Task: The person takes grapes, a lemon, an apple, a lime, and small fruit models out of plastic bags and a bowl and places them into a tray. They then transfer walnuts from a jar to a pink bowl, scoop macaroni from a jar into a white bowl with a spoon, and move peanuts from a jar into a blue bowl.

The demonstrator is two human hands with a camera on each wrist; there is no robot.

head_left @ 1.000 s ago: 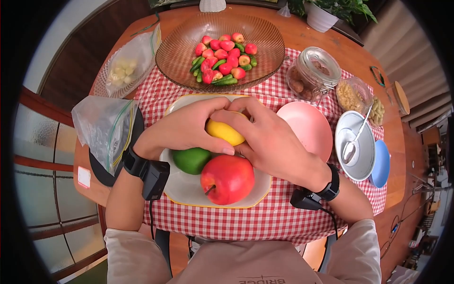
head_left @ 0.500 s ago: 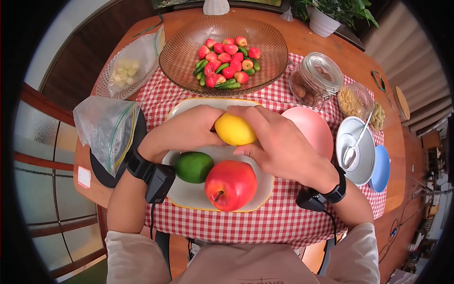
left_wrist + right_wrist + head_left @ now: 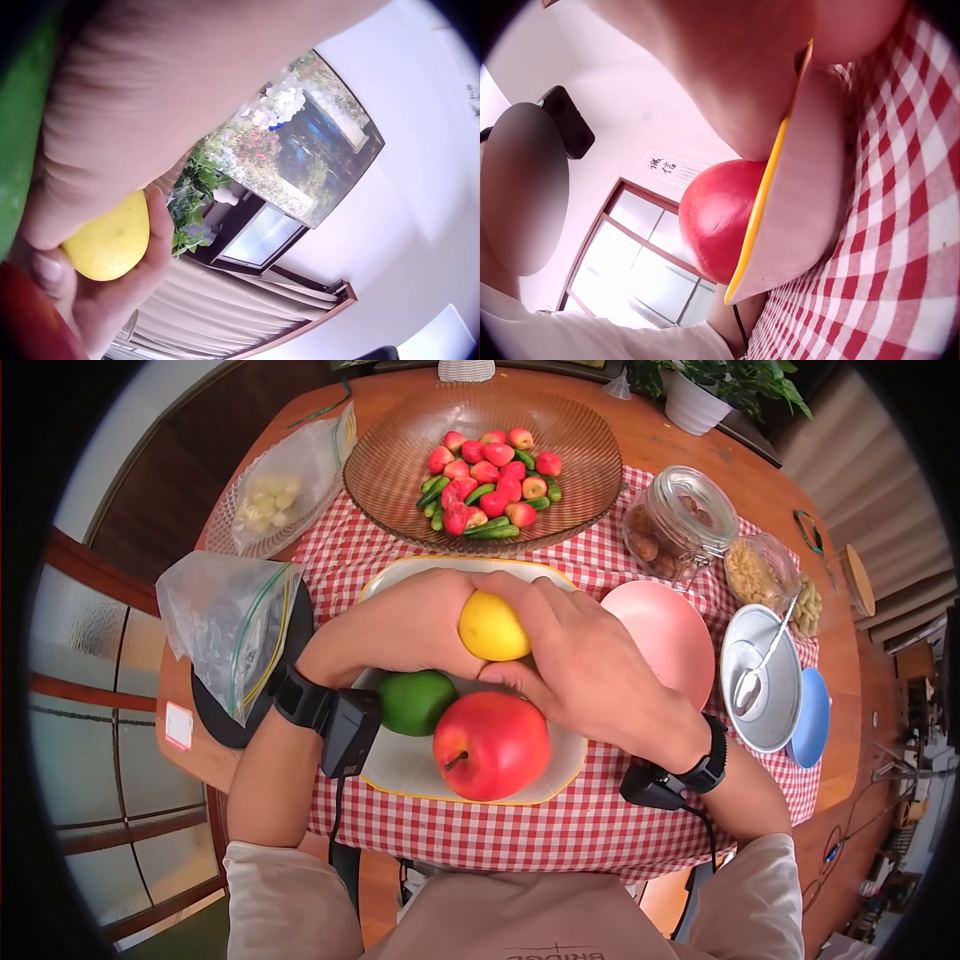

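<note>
The left hand (image 3: 415,625) touches the yellow fruit (image 3: 495,628) above the white dish (image 3: 385,760), its fingers too hidden to read. Green fruit (image 3: 415,702) and red apple (image 3: 492,745) sit close below, so handling the yellow fruit calls for clearance. The right hand (image 3: 600,660) curls round it, near a pink plate (image 3: 665,635).

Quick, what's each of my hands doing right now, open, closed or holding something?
Left hand: against the lemon, fingers hidden, so can't tell.
Right hand: closed around the lemon.
</note>
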